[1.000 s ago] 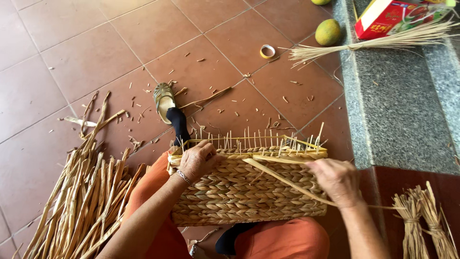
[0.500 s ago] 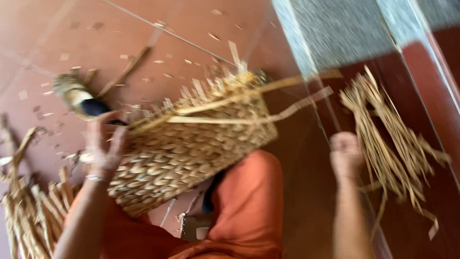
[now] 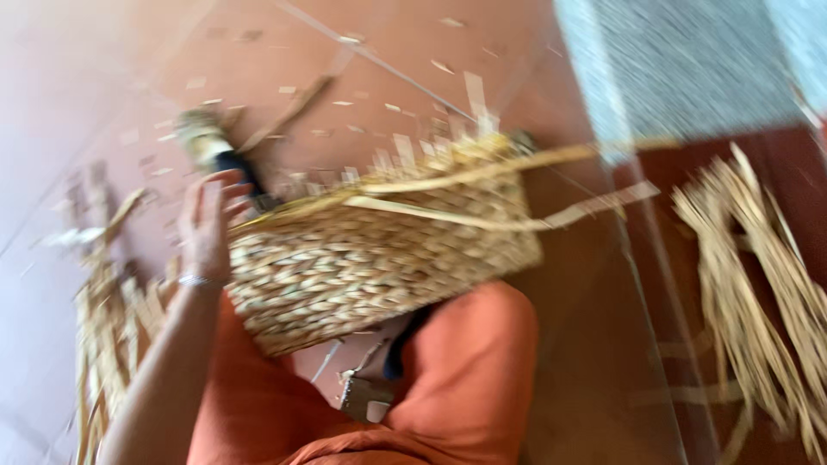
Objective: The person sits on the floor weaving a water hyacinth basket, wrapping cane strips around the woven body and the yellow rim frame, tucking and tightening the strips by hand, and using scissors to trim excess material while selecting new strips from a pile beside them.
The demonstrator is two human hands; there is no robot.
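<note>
Woven basket seemingly steadied by upright left hand.

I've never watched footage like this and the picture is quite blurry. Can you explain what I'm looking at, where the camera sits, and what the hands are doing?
The camera is worn on a person's head and looks down at their lap. The left hand rests against the end of a half-woven straw basket, which sits on legs in orange trousers. The right hand is out of view. Loose straw bundles lie on the tiled floor: one pile at the left, another at the right. Motion blur hides finer detail.
</note>
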